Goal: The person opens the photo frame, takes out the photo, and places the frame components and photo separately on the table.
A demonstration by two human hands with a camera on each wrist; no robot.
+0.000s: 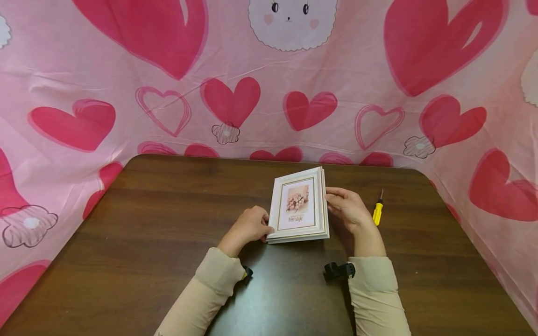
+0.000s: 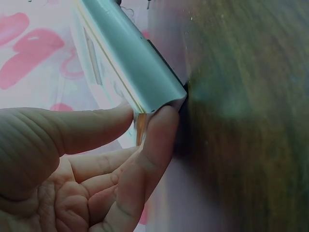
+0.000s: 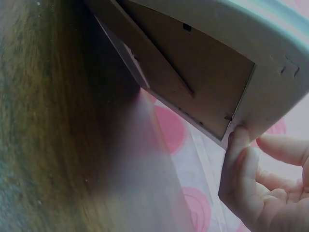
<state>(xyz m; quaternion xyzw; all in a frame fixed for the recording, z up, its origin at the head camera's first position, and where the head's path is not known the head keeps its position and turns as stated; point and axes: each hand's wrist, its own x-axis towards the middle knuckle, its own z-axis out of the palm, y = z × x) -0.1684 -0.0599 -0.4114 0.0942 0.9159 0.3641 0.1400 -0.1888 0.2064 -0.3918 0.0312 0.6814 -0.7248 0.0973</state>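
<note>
L grip (image 2: 91, 166) pinches pale frame (image 2: 133, 58) at corner, nr brn tbl (image 2: 251, 121).

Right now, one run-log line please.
left grip: picture frame, lower-left corner | right grip: its right edge | screwdriver: on table, right of frame

The picture frame (image 1: 299, 204) hides its own back from the head view, along with some fingers of the left hand (image 1: 247, 226). The small line above "free style" (pale and tiny) cannot be read. The bottom edge cuts off both sleeves (image 1: 375, 294) and the near side of the bench (image 1: 138, 233). Both wrist views crop the frame; bench grain blurs in the left one.
</note>
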